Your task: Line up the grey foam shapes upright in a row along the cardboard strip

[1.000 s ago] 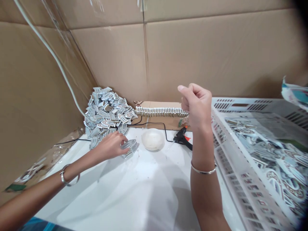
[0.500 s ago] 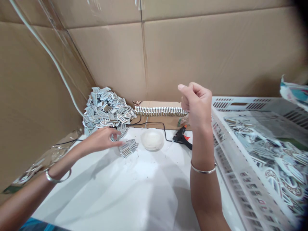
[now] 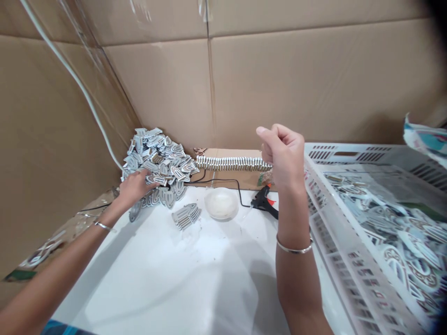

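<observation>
My left hand (image 3: 135, 187) reaches onto a heap of small grey-white arch-shaped pieces (image 3: 157, 153), its thumb and fingers apart and touching pieces at the heap's near edge. My right hand (image 3: 286, 151) is raised in a closed fist, thumb uppermost; whatever it may hold is hidden inside. On the white table, a neat overlapping stack of the same grey pieces (image 3: 186, 217) lies between the heap and a shallow white dish (image 3: 221, 204). A black glue gun (image 3: 262, 200) with an orange trigger rests left of my right forearm.
A long row of upright pieces (image 3: 232, 163) stands on cardboard at the back. A white slotted crate (image 3: 335, 260) holding many flat patterned pieces (image 3: 408, 246) fills the right side. Cardboard walls (image 3: 279, 79) rise behind and left; a black cord (image 3: 239, 186) crosses behind the dish.
My left hand has moved left and away, from beside the small stack to the heap. My right fist stays raised in nearly the same place. The view has shifted slightly.
</observation>
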A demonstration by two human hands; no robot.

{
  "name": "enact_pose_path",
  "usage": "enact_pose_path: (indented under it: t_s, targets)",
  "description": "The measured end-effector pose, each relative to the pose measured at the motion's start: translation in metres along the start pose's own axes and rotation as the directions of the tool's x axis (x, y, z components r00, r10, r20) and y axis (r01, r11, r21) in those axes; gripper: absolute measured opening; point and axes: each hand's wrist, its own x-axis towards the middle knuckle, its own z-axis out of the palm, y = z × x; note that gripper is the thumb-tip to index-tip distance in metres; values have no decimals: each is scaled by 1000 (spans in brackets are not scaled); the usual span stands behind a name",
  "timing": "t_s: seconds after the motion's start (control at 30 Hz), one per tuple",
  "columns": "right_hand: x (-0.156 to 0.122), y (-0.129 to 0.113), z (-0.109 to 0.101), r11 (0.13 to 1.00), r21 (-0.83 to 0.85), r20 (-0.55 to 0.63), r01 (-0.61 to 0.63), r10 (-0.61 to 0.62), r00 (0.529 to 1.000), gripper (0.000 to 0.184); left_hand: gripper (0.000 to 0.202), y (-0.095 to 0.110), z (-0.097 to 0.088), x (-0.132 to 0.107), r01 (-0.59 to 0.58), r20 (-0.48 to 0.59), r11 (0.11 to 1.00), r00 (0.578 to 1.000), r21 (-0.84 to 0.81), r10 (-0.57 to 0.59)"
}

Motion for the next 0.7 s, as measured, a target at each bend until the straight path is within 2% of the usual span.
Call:
enact_pose_path:
  t_s: [0.17, 0.33, 0.47, 0.57, 0.63, 0.7]
  targets:
    - [0, -1, 1, 1000, -24, 4, -9, 9, 1000, 53, 50, -10, 5, 8, -66, -8, 997, 998, -45, 66]
    - [0, -2, 0, 1000, -10, -8, -8, 8, 1000, 52, 43, -22, 14, 18, -46, 43, 953, 997, -298, 61]
    - [0, -2, 0, 1000, -2, -5, -12, 12, 1000, 52, 39, -24, 7, 7, -45, -19, 902, 999, -429, 40]
    - [0, -1, 0, 1000, -18, -2, -17, 17, 1000, 53, 30, -19, 2, -16, -142, -12, 919, 989, -368, 148]
    - [0, 1, 1, 1000, -22, -2, -16, 16, 1000, 53, 25, -13, 5, -36, -234, 69, 942, 964, -242, 257]
    - [1, 2, 2, 1000, -26, -7, -12, 12, 1000, 53, 16, -7, 14, -56, -283, 148, 953, 943, -110, 297]
